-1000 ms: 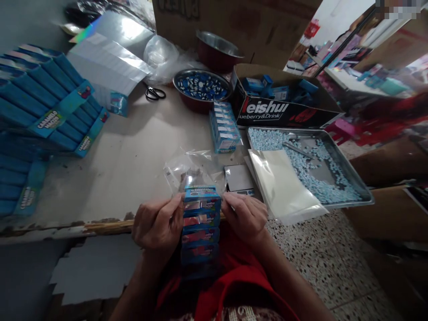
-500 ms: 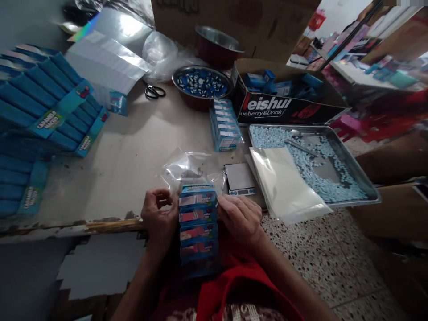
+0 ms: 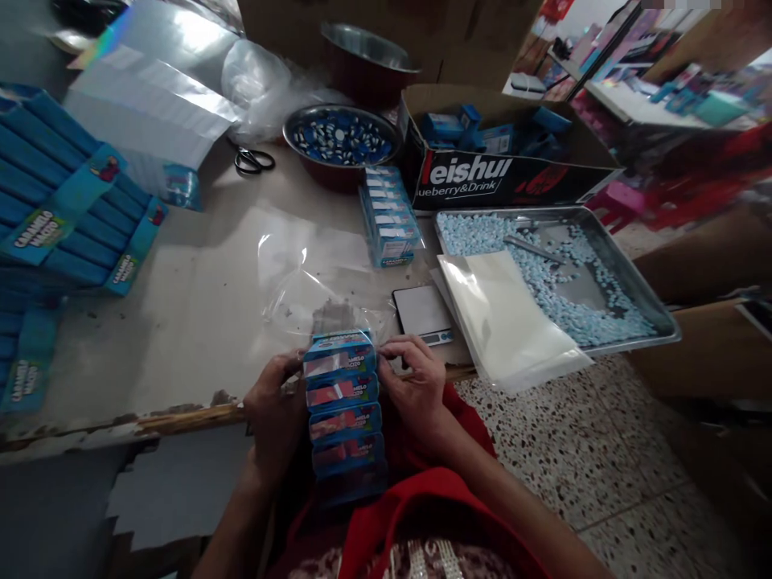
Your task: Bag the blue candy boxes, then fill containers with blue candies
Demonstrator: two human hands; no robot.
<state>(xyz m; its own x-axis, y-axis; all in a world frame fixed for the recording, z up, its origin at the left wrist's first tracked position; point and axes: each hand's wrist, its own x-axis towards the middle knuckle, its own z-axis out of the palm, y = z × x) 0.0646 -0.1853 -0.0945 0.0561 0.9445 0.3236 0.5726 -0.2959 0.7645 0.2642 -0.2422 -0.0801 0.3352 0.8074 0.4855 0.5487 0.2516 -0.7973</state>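
A row of small blue candy boxes [image 3: 345, 422] leans at the table's front edge, between my two hands and against my lap. A clear plastic bag [image 3: 289, 293] spreads over the tabletop from the row's far end, and its mouth lies around the top box. My left hand [image 3: 276, 402] is closed at the left side of the boxes, pinching the bag's edge. On the opposite side, my right hand [image 3: 416, 376] has thumb and fingers pressed together on the bag's other edge, close to the top box. The left fingertips are partly hidden.
Beyond the right hand lie a small scale [image 3: 422, 314] and clear sleeves [image 3: 512, 322], overlapping a metal tray [image 3: 669, 330] of pale blue pieces. A bagged box stack [image 3: 392, 229], candy bowl [image 3: 295, 149], carton [image 3: 512, 181] and scissors [image 3: 253, 161] stand farther back. Blue display boxes [image 3: 66, 193] fill the left.
The view has shifted, so table items appear farther left. My right fingers have drawn into a tighter pinch at the bag's edge. The bag lies flatter and farther out over the table.
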